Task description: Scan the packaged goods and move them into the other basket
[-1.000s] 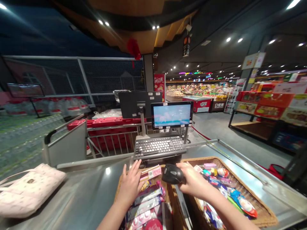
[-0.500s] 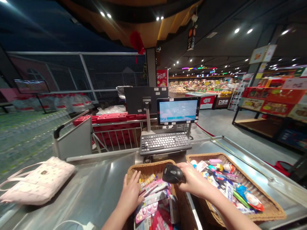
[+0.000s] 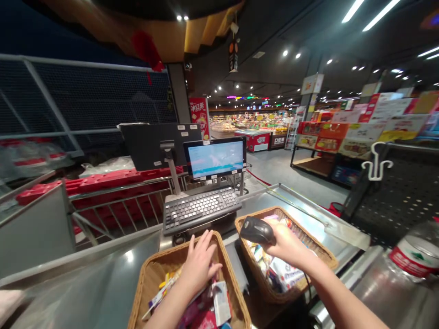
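My right hand [image 3: 286, 242] grips a black handheld barcode scanner [image 3: 257, 230], its head pointing left. Below it stands the right wicker basket [image 3: 324, 260], filled with small packaged goods [image 3: 286, 274]. My left hand [image 3: 202, 262] reaches over the left wicker basket [image 3: 146, 283], fingers spread and thumb apart. Under and beside that hand lie colourful packets, among them a white and grey package [image 3: 222, 302] by the basket's right side. My forearm covers part of the contents.
A black keyboard [image 3: 202, 209] and a lit monitor [image 3: 217, 157] stand behind the baskets on the metal counter [image 3: 113, 274]. At the right are a large water bottle [image 3: 416, 256] and a white hook [image 3: 376, 164] on a dark perforated panel. A shopping cart [image 3: 137, 201] stands beyond.
The view has turned right, bringing the bottle and hook panel into sight. My left hand has moved toward the left basket's far right part; the scanner is now over the right basket.
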Available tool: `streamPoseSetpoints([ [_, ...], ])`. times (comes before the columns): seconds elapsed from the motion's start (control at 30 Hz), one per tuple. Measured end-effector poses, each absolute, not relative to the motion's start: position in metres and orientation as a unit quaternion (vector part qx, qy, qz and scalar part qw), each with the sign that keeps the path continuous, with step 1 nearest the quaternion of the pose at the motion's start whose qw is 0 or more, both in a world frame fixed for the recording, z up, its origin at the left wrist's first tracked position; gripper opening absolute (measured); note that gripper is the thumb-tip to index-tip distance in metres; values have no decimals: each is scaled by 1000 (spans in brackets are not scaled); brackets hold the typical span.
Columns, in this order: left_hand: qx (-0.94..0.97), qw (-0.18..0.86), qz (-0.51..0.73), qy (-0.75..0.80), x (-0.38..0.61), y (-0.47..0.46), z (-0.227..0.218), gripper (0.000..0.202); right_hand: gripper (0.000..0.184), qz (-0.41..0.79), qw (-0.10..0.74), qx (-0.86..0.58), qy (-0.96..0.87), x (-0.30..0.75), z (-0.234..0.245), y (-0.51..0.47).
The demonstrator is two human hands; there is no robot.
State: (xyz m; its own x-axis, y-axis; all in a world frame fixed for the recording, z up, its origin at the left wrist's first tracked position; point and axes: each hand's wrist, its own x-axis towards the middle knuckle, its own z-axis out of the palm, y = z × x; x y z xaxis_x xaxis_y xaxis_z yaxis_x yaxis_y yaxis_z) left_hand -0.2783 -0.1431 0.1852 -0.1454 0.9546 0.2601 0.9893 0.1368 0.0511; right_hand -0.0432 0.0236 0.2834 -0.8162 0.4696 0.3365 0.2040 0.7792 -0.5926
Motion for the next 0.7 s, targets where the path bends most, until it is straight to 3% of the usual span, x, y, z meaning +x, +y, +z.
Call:
streamPoseSetpoints([
  [0.3, -737, 26, -138, -661, -186, -15, 170, 42, 41, 233, 276, -268, -893, 25, 283, 76],
  [0.5, -787, 0, -127, -603, -132, 52, 149, 20, 39, 225, 285, -279, -889, 54, 276, 107],
  [0.7, -854, -54, -103, -507, -116, 100, 134, 33, 40, 238, 288, -280, -884, 70, 268, 132],
])
